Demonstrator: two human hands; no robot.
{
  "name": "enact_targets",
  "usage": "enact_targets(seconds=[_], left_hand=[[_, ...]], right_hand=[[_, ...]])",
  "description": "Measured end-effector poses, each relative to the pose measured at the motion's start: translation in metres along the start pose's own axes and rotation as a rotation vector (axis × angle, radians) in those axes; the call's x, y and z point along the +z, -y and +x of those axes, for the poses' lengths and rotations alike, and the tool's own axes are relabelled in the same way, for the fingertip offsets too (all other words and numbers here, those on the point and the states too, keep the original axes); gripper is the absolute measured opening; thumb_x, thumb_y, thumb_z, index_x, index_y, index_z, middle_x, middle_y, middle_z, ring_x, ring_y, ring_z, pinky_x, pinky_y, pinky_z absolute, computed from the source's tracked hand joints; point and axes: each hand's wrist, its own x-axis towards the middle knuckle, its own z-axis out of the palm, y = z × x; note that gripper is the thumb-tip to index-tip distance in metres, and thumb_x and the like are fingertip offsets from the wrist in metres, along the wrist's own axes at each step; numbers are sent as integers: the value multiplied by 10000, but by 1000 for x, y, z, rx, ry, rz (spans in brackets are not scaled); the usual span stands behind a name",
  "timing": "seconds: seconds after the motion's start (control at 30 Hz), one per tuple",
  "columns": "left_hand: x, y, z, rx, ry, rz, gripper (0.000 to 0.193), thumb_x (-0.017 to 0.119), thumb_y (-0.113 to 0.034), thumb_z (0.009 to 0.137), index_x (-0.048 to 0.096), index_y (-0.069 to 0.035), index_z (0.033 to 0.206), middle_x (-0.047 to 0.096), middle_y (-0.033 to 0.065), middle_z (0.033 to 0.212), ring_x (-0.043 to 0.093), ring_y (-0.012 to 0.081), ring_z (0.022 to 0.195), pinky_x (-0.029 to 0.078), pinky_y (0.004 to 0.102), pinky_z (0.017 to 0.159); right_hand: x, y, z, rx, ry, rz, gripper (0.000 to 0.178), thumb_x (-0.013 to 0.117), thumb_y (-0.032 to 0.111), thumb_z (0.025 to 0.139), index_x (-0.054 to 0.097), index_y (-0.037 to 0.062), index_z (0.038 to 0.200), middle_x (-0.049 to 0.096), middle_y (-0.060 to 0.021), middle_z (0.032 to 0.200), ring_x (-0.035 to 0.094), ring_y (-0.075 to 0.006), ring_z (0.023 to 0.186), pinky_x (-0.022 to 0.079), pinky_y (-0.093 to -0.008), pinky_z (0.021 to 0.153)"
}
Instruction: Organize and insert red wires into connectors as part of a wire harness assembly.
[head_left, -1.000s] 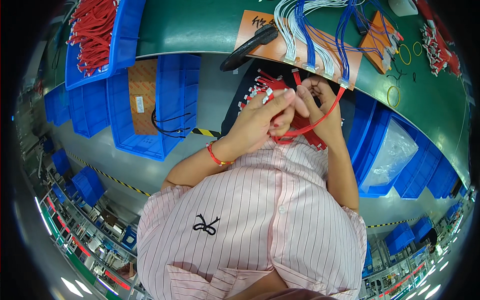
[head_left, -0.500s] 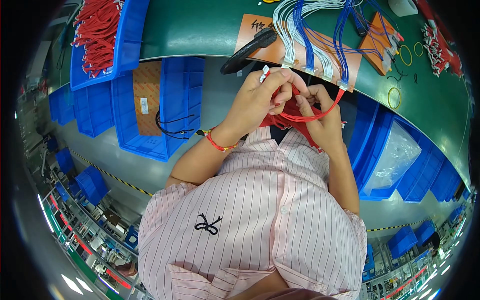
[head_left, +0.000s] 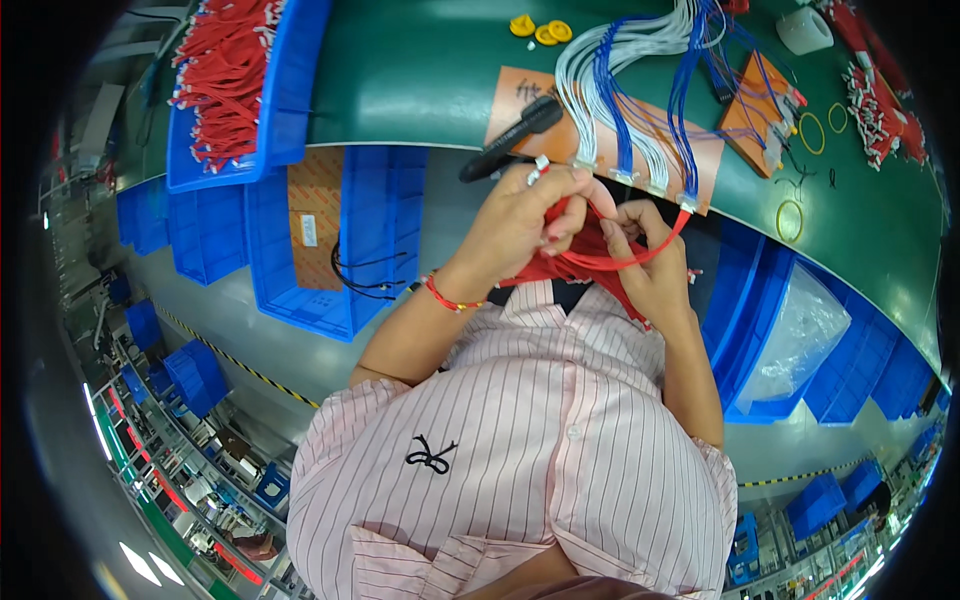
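Note:
In front of my chest, my left hand [head_left: 525, 220] is closed on red wires, its thumb and forefinger pinched together. A small white connector [head_left: 540, 167] pokes out above its knuckles. Close beside it, my right hand [head_left: 652, 262] has its fingers curled round a loop of the same red wires [head_left: 610, 263]. These wires run up to a white connector [head_left: 687, 202] at the front edge of an orange board [head_left: 705, 160]. More red wires [head_left: 555, 268] hang under both hands. White wires [head_left: 572, 80] and blue wires [head_left: 612, 105] meet the board at other connectors.
A black elongated object [head_left: 512, 138] juts past the edge of the green table [head_left: 400, 90]. At left, a blue bin [head_left: 290, 95] holds red cables. A second orange board [head_left: 750, 115], yellow rings [head_left: 790, 220] and a pile of red cables [head_left: 885, 120] lie right. Blue crates [head_left: 375, 230] stand below.
The view has shifted, so the table and bins sit slightly lower and further right. Both hands keep their hold on the red wires, with only small finger movements.

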Motion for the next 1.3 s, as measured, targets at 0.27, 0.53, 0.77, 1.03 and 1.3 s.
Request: enact_targets(seconds=[0.27, 0.53, 0.77, 1.03, 1.3], left_hand=[[5, 6, -9, 1, 79, -172, 481, 385, -333, 1057, 593, 97, 1114, 563, 45, 694, 538, 120, 515, 560, 317, 639], [14, 10, -7, -40, 13, -254, 426, 374, -327, 1074, 607, 21, 998, 383, -38, 600, 306, 30, 464, 281, 198, 441], [24, 32, -30, -174, 182, -363, 433, 375, -347, 1074, 592, -1, 931, 292, -65, 540, 227, 38, 456, 194, 224, 418], [17, 39, -47, -149, -10, -243, 380, 425, -314, 1063, 603, 20, 1026, 330, -67, 586, 259, 33, 488, 213, 219, 445], [19, 23, -27, 30, -6, -117, 287, 496, -235, 1036, 626, 6, 1121, 408, -67, 622, 274, 20, 492, 194, 218, 437]], right_hand=[[-6, 4, -8, 26, -100, 62, 76, 627, 40, 939, 587, -24, 933, 611, -38, 770, 565, -63, 650, 462, -228, 589], [-2, 12, -4, 23, -83, 28, 101, 636, 59, 936, 579, -24, 924, 596, -33, 752, 520, -60, 618, 439, -241, 562], [1, -2, -9, 15, -159, 228, 88, 635, 51, 937, 580, -18, 935, 612, -39, 762, 548, -69, 647, 446, -226, 581], [-8, 13, -15, -25, -179, 202, 73, 631, 26, 937, 578, -25, 934, 602, -23, 765, 502, -35, 637, 421, -201, 577], [-7, 27, -12, -94, -14, 103, 120, 652, 24, 913, 597, -17, 1012, 634, -74, 831, 603, -107, 703, 477, -239, 632]])
